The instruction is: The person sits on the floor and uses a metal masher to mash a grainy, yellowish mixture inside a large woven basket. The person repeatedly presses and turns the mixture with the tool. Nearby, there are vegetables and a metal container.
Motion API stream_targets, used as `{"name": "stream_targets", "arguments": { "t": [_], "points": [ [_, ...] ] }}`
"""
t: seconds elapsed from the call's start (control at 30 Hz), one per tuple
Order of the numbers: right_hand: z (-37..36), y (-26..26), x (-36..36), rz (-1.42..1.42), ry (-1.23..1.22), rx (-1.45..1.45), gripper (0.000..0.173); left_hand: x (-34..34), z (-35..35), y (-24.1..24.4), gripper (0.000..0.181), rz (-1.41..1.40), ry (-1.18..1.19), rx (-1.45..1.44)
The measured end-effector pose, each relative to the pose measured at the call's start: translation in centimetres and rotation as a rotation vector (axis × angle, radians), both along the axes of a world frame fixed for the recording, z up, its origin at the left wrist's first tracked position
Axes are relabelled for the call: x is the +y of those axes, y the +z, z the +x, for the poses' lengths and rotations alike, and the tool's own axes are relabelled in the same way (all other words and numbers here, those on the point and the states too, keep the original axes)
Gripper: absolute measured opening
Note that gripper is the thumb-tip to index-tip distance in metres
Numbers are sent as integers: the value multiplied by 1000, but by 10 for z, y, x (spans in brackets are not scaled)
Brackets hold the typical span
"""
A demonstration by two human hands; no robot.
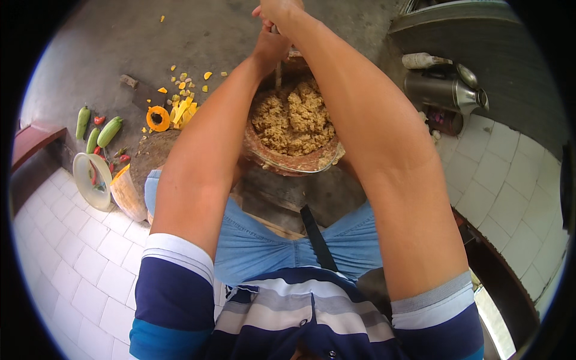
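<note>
Both my hands are at the top of the head view, closed around one upright stick (278, 77). My left hand (272, 46) grips it lower down. Above it, partly cut off by the picture's edge, my right hand (282, 10) closes over the stick's upper end. The stick's lower end goes into a coarse, crumbly tan mash (294, 121), which hides its tip. A reddish, mash-smeared bucket (288, 163) with a thin wire handle holds the mash between my knees. My forearms cover parts of its sides.
Left lie a cleaver (146, 96), a cut pumpkin piece (158, 118), yellow peelings (182, 111), green squashes (110, 132) and red peppers (124, 158). A translucent bowl (92, 181) is tipped beside a larger pumpkin piece (128, 192). A metal flask (443, 92) and a bottle (423, 60) lie right.
</note>
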State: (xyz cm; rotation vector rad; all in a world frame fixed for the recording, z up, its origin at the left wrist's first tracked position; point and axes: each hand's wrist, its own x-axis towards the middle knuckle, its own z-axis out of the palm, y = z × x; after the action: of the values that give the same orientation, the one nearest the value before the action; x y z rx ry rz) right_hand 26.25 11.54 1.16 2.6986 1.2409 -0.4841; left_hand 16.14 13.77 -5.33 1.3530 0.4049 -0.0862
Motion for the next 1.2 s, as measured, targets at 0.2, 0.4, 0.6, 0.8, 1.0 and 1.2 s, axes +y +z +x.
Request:
{"name": "stream_targets", "arguments": {
  "t": [0.2,0.4,0.6,0.8,1.0,1.2],
  "points": [
    [-9,-10,-39,322,-152,-157,14,-30,-1,-15,26,-49,168,-237],
    [-60,73,-110,534,539,-393,10,-76,-45,1,18,69,257,-401],
    [-102,106,-140,-328,696,-307,6,-111,-76,23,16,503,284,-332],
    [-86,103,-176,-426,579,-131,8,-125,-57,32,33,587,-193,35],
    [-81,93,-226,-489,305,140,13,-154,-50,37,29,640,-542,51],
    [-105,81,-280,-403,72,412,20,-179,-67,45,26,682,-843,67]
  ]
}}
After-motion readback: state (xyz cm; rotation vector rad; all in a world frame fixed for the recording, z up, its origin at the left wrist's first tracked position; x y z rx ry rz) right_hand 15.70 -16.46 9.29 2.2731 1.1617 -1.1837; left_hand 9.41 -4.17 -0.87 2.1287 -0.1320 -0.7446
